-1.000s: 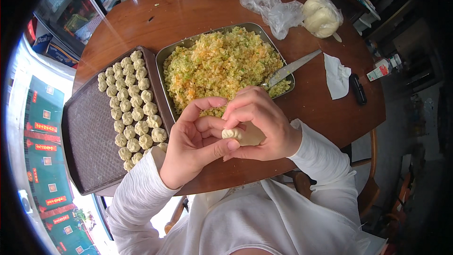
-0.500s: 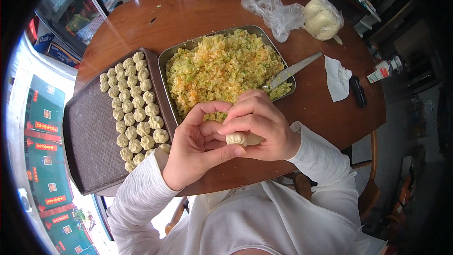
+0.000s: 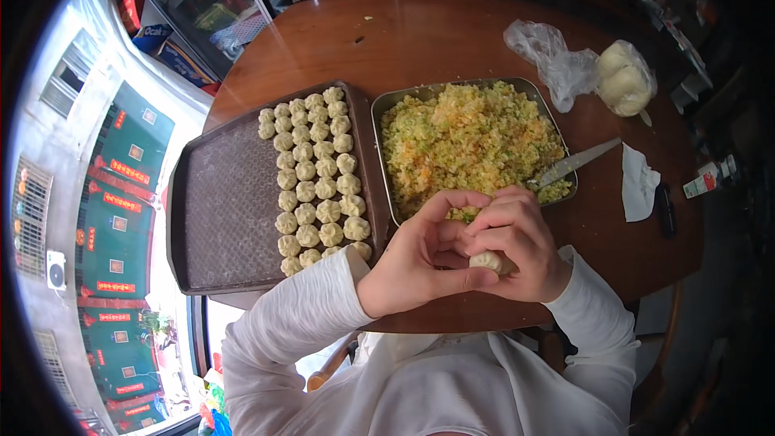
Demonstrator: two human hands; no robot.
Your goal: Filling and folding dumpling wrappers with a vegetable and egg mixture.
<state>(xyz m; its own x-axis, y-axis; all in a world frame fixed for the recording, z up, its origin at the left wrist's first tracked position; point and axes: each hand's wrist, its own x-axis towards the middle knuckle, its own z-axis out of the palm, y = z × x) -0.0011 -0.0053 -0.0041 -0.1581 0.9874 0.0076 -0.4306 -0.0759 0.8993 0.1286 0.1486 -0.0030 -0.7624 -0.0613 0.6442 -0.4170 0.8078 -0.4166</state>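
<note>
Hands [image 3: 468, 254] around dumpling [image 3: 487, 262]

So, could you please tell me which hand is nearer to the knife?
Right. The right hand sits just below the knife; the left hand is further left, towards the brown tray.

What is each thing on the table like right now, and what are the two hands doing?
Left hand: curled around the dumpling.
Right hand: pinching the dumpling.
Dumpling: held between both hands.
Metal pan: full of chopped filling.
Brown tray: right side filled with rows of dumplings, left side bare.
Knife: resting on the pan's rim.
Plastic bag: crumpled, open.
Dough: wrapped in plastic.
</note>
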